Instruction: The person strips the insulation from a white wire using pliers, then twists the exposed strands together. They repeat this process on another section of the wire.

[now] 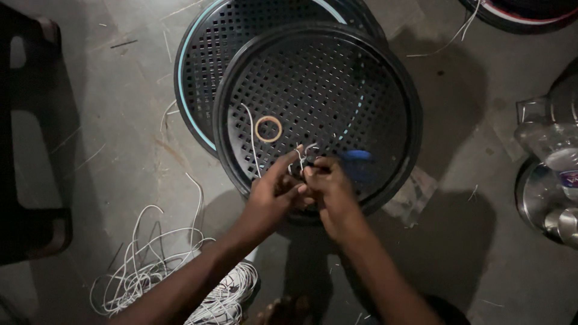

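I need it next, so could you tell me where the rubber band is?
In the head view, the rubber band lies inside the upper black perforated tray, just above the left hand.

Pretty dim shot, looking straight down at a grey floor (pixel 120 90). Two black perforated round trays overlap there, the top tray (pixel 373 78) sitting partly over the lower tray (pixel 205 54), which has a light blue rim. The left hand (pixel 271 195) and right hand (pixel 328 186) meet over the near edge of the top tray, fingers pinched together on a bit of thin white cord (pixel 301 157). Too dark to tell exactly how it's gripped. A tan rubber band (pixel 268 129) lies on the top tray just past the hands, with a loose cord strand beside it. A messy cord pile (pixel 174 277) sits on the floor by the left arm. Clear plastic bottle (pixel 551 144) and a steel pot (pixel 545 201) off to the right.
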